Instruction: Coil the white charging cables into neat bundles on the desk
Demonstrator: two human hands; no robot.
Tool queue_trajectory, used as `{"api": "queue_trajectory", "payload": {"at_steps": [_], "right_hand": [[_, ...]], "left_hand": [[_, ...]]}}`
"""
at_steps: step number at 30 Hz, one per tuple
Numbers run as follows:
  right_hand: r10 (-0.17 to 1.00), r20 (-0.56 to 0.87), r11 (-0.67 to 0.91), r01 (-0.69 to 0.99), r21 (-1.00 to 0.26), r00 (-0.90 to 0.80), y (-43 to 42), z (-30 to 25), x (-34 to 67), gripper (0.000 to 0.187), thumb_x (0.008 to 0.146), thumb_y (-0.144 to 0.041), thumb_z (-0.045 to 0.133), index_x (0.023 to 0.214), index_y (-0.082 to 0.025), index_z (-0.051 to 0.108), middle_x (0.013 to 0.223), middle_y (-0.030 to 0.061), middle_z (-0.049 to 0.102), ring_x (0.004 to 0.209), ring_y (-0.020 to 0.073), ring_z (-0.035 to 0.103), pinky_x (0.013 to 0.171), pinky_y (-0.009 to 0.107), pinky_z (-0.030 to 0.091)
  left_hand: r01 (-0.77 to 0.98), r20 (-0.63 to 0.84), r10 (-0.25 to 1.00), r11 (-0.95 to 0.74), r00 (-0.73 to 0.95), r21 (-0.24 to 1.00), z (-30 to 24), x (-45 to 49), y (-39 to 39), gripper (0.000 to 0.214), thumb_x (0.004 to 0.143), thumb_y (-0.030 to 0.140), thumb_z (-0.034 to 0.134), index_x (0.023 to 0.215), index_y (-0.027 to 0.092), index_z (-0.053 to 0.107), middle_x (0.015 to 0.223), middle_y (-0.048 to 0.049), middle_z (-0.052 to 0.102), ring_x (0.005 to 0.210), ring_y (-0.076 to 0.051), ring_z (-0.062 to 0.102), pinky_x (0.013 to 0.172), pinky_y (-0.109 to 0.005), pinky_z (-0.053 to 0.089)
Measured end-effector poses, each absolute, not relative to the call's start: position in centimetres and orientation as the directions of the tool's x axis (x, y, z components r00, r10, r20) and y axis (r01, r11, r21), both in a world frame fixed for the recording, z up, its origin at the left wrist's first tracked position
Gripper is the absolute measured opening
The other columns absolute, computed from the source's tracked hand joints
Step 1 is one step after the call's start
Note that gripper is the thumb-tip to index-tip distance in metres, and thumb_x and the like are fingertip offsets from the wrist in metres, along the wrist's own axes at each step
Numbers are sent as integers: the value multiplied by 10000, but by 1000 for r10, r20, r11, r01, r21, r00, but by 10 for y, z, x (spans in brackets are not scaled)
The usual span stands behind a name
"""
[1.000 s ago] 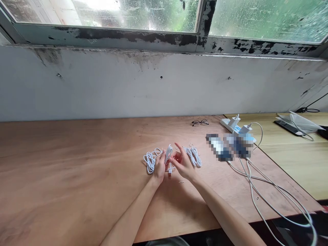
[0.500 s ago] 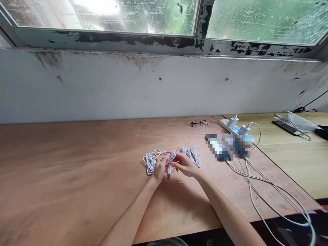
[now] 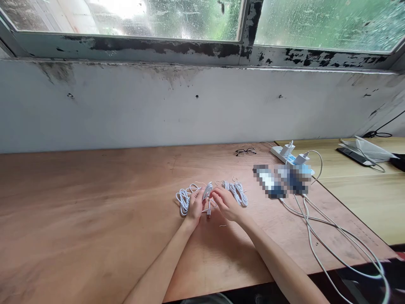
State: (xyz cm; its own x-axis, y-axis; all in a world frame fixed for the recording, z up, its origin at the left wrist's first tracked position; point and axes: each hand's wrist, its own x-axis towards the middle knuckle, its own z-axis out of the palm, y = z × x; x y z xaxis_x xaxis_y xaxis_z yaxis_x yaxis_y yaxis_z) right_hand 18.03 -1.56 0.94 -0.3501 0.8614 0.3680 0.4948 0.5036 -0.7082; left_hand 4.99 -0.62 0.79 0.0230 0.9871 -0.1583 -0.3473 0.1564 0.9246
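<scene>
My left hand (image 3: 195, 207) is closed around a coiled white cable (image 3: 207, 192), held upright just above the brown wooden table (image 3: 95, 202). A plug end of that cable hangs below my fingers. My right hand (image 3: 225, 203) meets the left one, its fingers curled and pinching at the same coil. A loose white cable bundle (image 3: 184, 198) lies left of my left hand. Another coiled white cable (image 3: 236, 191) lies just beyond my right hand.
Black glasses (image 3: 245, 151) rest near the wall. A white power strip (image 3: 289, 157) with chargers sits at the right, beside two blurred devices (image 3: 281, 181) whose white cords (image 3: 329, 236) trail off the front edge. A lighter table (image 3: 363, 190) adjoins on the right.
My right hand, open with fingers spread a second ago, has closed onto the coil in my left hand. Both hands have stayed in the same spot.
</scene>
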Motion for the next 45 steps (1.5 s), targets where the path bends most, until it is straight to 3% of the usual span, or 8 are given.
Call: {"api": "queue_trajectory", "payload": {"at_steps": [8, 14, 19, 23, 28, 33, 42, 45], "right_hand": [[915, 328, 404, 493, -771, -237, -11, 5, 183, 259, 912, -295, 367, 739, -181, 523, 666, 3, 537, 587, 125, 462, 555, 236, 346], [905, 420, 293, 824, -486, -74, 5, -6, 198, 153, 861, -215, 463, 786, -195, 596, 804, 51, 605, 767, 185, 514, 697, 287, 363], [904, 372, 317, 912, -259, -209, 20, -14, 193, 176, 807, -200, 566, 962, -245, 638, 979, 68, 597, 861, 217, 504, 758, 335, 354], [894, 354, 359, 912, -199, -274, 33, -22, 183, 164, 792, -178, 586, 928, -240, 654, 1016, 84, 582, 890, 235, 491, 745, 350, 353], [875, 367, 408, 889, -207, -316, 42, -36, 176, 126, 837, -175, 528, 779, -208, 634, 951, 91, 591, 882, 240, 476, 727, 351, 348], [860, 373, 447, 867, -221, -348, 40, -36, 178, 150, 860, -126, 463, 810, -185, 592, 922, 104, 594, 884, 241, 472, 746, 352, 344], [841, 539, 435, 653, -620, -48, 18, -8, 181, 131, 901, -207, 395, 840, -186, 508, 806, 62, 590, 783, 199, 513, 695, 308, 391], [841, 541, 438, 588, -680, 0, 5, -3, 174, 129, 897, -238, 402, 841, -193, 509, 795, 54, 591, 748, 187, 527, 683, 304, 403]], "left_hand": [[-281, -149, 983, 112, -112, 953, 7, 47, -4, 396, 631, 517, 653, 516, 171, 498, 479, 41, 446, 436, -73, 388, 408, -202, 302], [-248, -134, 963, 74, -234, 966, 4, 45, 0, 433, 632, 548, 630, 511, 172, 453, 491, 37, 460, 427, -67, 405, 398, -190, 304], [-245, -125, 968, 70, -219, 967, 4, 43, 1, 442, 647, 561, 600, 508, 176, 433, 474, 52, 419, 410, -58, 364, 397, -193, 284], [-254, -123, 969, 66, -216, 965, 4, 42, 1, 429, 665, 550, 599, 521, 175, 448, 478, 53, 408, 415, -57, 339, 399, -196, 273], [-289, -131, 962, 58, -238, 955, 2, 41, 2, 429, 635, 575, 632, 554, 182, 481, 529, 28, 473, 457, -80, 384, 406, -207, 274], [-250, -112, 961, 48, -251, 967, -6, 38, 5, 439, 665, 593, 603, 549, 187, 482, 510, 31, 455, 450, -86, 375, 434, -213, 299], [-83, -58, 973, 40, -224, 996, -20, 34, 6, 415, 758, 579, 513, 595, 198, 528, 548, 2, 498, 500, -135, 445, 496, -247, 345], [-19, -2, 974, -3, -227, 1000, -17, 36, 3, 401, 759, 563, 529, 594, 198, 545, 545, -2, 500, 499, -138, 437, 499, -252, 332]]}}
